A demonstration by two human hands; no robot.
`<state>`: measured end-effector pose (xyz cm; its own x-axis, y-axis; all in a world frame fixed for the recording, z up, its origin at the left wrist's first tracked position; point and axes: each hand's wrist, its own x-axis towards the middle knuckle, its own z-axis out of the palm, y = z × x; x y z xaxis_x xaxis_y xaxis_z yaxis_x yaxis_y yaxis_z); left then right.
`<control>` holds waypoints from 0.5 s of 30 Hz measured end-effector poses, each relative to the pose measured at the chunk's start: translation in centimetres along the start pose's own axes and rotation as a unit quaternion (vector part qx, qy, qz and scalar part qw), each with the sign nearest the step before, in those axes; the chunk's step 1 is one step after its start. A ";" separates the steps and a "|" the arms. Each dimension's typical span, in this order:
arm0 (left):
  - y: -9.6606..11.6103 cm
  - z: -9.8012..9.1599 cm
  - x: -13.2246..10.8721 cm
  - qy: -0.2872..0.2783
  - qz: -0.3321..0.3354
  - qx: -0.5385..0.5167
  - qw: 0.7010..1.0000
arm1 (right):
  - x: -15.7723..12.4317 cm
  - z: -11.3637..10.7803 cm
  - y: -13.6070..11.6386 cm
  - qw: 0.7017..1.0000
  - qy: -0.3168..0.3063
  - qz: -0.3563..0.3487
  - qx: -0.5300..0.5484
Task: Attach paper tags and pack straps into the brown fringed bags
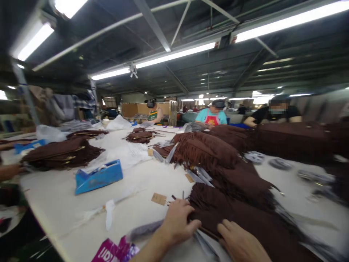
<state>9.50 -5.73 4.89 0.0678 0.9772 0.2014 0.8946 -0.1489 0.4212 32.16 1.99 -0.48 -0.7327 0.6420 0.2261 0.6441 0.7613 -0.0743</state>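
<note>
A dark brown fringed bag [245,218] lies flat on the pale table in front of me. My left hand [178,220] grips its left edge by the fringe, thumb and fingers bent around the cloth. Curled fingers of my right hand [241,240] hold the near edge of the same bag; their tips are partly hidden. A brown cardboard tag [158,198] lies beyond my left hand. Grey plastic-wrapped strips [144,230] run under my left wrist, close to a purple printed wrapper [116,250].
A blue tape dispenser [99,177] stands on the left. More brown bags are piled ahead [207,149] and at the far left [62,153]. Coiled straps [280,163] in plastic lie to the right. Co-workers [212,114] stand across the table; another person's arm [9,171] shows at left.
</note>
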 end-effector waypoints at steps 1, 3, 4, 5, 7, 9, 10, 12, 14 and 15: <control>0.5 0.1 0.0 0.003 -0.004 0.001 1.000 | 0.1 -1.5 -0.8 0.999 -0.028 0.023 -0.005; 1.0 0.4 0.1 0.002 -0.009 0.012 1.000 | 0.9 -4.4 -1.9 0.997 -0.062 0.023 0.047; 1.0 0.5 0.3 0.000 -0.009 0.018 1.000 | 1.3 -5.6 -2.1 0.996 -0.065 0.024 0.058; 0.9 0.6 0.4 -0.003 -0.006 0.023 1.000 | 1.5 -6.5 -2.1 0.995 -0.066 0.023 0.073; 0.5 0.7 0.6 -0.012 0.003 0.030 0.999 | 1.6 -7.6 -1.9 0.994 -0.060 0.024 0.087; 0.1 0.5 0.8 -0.022 0.010 0.041 0.999 | 1.5 -7.8 -1.7 0.994 -0.051 0.027 0.094; -0.1 0.4 0.8 -0.027 0.010 0.049 0.998 | 1.3 -7.8 -1.6 0.994 -0.048 0.028 0.096; -0.3 0.1 0.8 -0.033 0.009 0.068 0.997 | 1.0 -8.1 -1.1 0.994 -0.043 0.037 0.097; -0.4 -0.2 0.9 -0.039 0.012 0.078 0.996 | 0.3 -9.1 0.1 0.993 -0.039 0.068 0.087; -0.5 -0.3 0.9 -0.041 0.017 0.080 0.996 | -0.4 -9.8 0.9 0.992 -0.036 0.097 0.076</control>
<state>8.99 -4.78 5.13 0.1285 0.9821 0.1375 0.9499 -0.1617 0.2674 35.16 1.55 8.93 -0.6156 0.7782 0.1241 0.7380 0.6245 -0.2557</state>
